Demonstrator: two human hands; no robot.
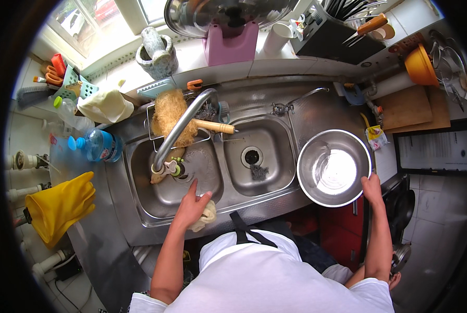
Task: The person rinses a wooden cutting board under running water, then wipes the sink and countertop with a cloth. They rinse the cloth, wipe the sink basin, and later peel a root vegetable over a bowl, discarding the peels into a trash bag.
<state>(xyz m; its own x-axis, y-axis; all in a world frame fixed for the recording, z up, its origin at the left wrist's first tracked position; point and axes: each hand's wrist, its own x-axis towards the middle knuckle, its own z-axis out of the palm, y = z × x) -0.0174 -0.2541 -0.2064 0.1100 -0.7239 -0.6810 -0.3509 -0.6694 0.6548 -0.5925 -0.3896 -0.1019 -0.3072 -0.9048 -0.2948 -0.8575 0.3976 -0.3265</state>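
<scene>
My left hand (191, 210) is over the front rim of the left sink basin (210, 184), index finger stretched out towards the drain. A crumpled pale cloth (207, 217) is tucked under its curled fingers. My right hand (371, 188) grips the right rim of a round stainless steel bowl (315, 176), which shows nothing inside and is held right of the sink. A curved metal faucet (186, 127) with a green-and-white nozzle (174, 168) reaches over the left basin. Behind the nozzle, partly hidden, lies a long brownish object (158, 178). Dark mesh scrubber (259, 172) rests in the right basin (274, 178).
A wire rack (150, 125) holds a loofah (171, 113) and a wooden-handled brush (214, 126). Left stand a blue-capped bottle (100, 145) and a yellow rubber glove (59, 209). A stone mortar (157, 62) and pink lid stand (231, 49) line the sill. Another person's hand (395, 280) shows lower right.
</scene>
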